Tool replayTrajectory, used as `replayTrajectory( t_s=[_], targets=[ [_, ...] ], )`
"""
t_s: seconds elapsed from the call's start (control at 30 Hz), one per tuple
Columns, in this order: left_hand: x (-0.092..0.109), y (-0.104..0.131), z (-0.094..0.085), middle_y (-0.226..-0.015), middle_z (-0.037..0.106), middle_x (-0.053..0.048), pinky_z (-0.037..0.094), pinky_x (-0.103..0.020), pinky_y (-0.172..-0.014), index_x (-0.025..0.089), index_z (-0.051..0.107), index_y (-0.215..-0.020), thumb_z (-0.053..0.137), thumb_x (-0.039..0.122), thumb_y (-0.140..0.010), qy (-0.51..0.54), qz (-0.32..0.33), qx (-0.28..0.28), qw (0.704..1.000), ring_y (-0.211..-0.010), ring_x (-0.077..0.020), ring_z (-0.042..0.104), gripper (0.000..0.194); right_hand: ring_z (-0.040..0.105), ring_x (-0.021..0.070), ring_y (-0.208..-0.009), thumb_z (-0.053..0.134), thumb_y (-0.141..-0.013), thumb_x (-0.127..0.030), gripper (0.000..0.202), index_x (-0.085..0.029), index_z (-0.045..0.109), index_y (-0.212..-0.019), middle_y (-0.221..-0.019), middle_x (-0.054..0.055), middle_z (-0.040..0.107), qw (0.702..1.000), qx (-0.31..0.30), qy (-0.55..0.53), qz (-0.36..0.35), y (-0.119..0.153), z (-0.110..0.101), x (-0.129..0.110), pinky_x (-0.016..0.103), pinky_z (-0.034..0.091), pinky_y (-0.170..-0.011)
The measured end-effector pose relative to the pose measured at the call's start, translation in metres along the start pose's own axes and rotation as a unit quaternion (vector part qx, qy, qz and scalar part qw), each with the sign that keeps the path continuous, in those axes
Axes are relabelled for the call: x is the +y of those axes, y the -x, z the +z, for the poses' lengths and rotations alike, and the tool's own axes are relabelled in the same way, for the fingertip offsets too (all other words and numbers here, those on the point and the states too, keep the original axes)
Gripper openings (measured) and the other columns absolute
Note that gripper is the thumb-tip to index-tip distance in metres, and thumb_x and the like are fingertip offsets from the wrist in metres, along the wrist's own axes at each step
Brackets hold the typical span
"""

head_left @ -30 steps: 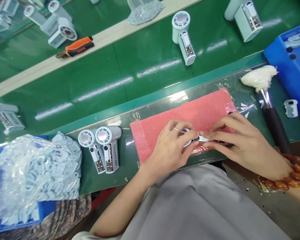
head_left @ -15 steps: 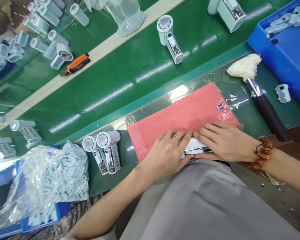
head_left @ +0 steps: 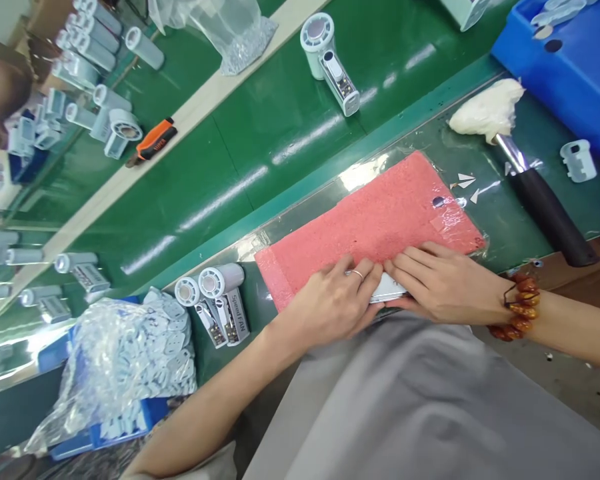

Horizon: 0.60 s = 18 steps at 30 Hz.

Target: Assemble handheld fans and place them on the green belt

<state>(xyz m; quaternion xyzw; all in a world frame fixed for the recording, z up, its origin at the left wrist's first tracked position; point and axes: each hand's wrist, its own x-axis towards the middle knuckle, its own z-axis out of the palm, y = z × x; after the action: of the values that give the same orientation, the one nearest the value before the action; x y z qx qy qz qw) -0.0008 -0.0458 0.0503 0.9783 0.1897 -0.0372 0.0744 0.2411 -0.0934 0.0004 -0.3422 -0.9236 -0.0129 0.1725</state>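
Observation:
Both hands grip a pale handheld fan [head_left: 387,288] at the near edge of a red foam mat [head_left: 360,220]; only part of its casing shows between them. My left hand [head_left: 337,297] wraps its left end, a ring on one finger. On its right end, my right hand [head_left: 430,283] presses with bent fingers, thumb below. Much of the fan is hidden under the fingers. Two fans [head_left: 223,300] with bare circuit boards lie together left of the mat. A black-handled mallet [head_left: 545,207] with a wrapped white head rests at the right.
Behind the mat runs a green conveyor belt [head_left: 195,180] carrying another open fan [head_left: 333,67]. A blue bin [head_left: 555,87] stands right, a small cover [head_left: 579,161] near it. Bagged pale parts [head_left: 160,347] sit left. Orange pliers [head_left: 153,141] lie on the far rail; a person's arm shows beyond.
My hands stay on the fan at the mat's edge. Its open, dark-edged gap seen before no longer shows; a smooth pale face is visible. The camera view has shifted slightly.

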Motion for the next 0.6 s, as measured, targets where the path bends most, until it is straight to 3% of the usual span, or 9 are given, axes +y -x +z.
replayTrajectory(
  t_s=[0.17, 0.3, 0.47, 0.6],
  targets=[
    [0.000, 0.001, -0.001, -0.117, 0.073, -0.015, 0.060, -0.038, -0.069, 0.004, 0.054, -0.140, 0.042, 0.038, -0.113, 0.007, 0.014, 0.021, 1.000, -0.098, -0.0269, 0.068, 0.045, 0.054, 0.0261, -0.085, 0.048, -0.109, -0.046, 0.045, -0.009, 0.073, -0.107, -0.098, 0.015, 0.070, 0.999, 0.015, -0.006, 0.028, 0.002, 0.005, -0.006, 0.040, 0.042, -0.075],
    [-0.004, 0.000, -0.004, -0.113, 0.073, -0.014, 0.060, -0.038, -0.069, 0.004, 0.054, -0.138, 0.045, 0.037, -0.112, 0.014, 0.027, 0.014, 0.999, -0.096, -0.0265, 0.068, 0.044, 0.054, 0.0255, -0.084, 0.051, -0.109, -0.044, 0.040, -0.011, 0.073, -0.107, -0.097, 0.013, 0.071, 0.998, 0.049, -0.029, 0.025, 0.003, 0.010, -0.006, 0.040, 0.044, -0.075],
    [-0.008, -0.004, -0.002, -0.104, 0.073, -0.010, 0.058, -0.037, -0.066, 0.004, 0.057, -0.132, 0.052, 0.032, -0.109, 0.031, 0.039, 0.050, 0.998, -0.088, -0.0256, 0.067, 0.037, 0.055, 0.0241, -0.081, 0.054, -0.108, -0.041, 0.035, -0.011, 0.072, -0.102, -0.092, 0.011, 0.069, 0.995, 0.068, -0.067, 0.031, 0.003, 0.014, -0.007, 0.039, 0.043, -0.072],
    [-0.009, -0.004, -0.001, -0.106, 0.074, -0.011, 0.059, -0.037, -0.066, 0.006, 0.057, -0.133, 0.050, 0.033, -0.110, 0.055, 0.032, 0.027, 0.998, -0.089, -0.0256, 0.068, 0.037, 0.052, 0.0240, -0.080, 0.050, -0.110, -0.042, 0.038, -0.011, 0.071, -0.102, -0.091, 0.011, 0.067, 0.993, 0.062, -0.085, 0.049, 0.002, 0.015, -0.007, 0.039, 0.042, -0.073]
  ],
)
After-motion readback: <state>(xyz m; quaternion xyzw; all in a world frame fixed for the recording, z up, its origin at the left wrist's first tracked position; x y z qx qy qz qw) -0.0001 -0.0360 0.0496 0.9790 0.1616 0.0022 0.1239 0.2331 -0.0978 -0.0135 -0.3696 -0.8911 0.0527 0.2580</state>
